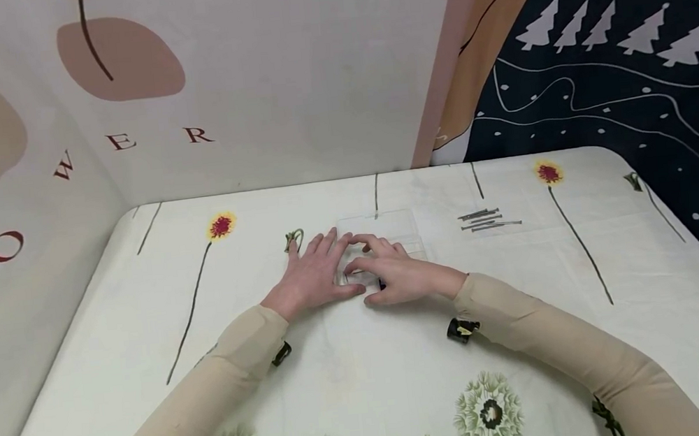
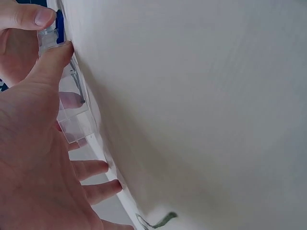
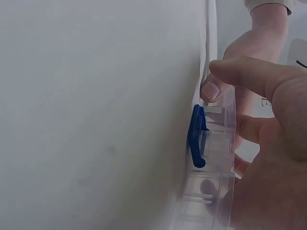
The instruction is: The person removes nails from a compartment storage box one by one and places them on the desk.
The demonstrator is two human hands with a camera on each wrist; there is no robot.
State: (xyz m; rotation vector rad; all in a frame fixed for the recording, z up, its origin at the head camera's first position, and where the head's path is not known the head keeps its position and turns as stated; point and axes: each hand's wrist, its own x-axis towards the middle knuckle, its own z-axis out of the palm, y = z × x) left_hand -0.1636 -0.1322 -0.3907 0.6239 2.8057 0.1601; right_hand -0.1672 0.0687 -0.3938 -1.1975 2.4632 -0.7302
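Observation:
A clear plastic box with compartments and a blue latch sits on the cloth between both hands. Its clear lid lies folded back toward the far side in the head view. My left hand rests along the box's left side, fingers spread and straight, thumb at the front edge beside the latch. Bent fingers of my right hand arch over the box, its thumb near the latch in front. Thin dark metal pieces show through the box wall in the left wrist view. Part of the box is hidden under the hands.
Several long nails lie in a loose group to the right of the box. A white flower-printed cloth covers the table, and a printed fabric backdrop rises behind its far edge.

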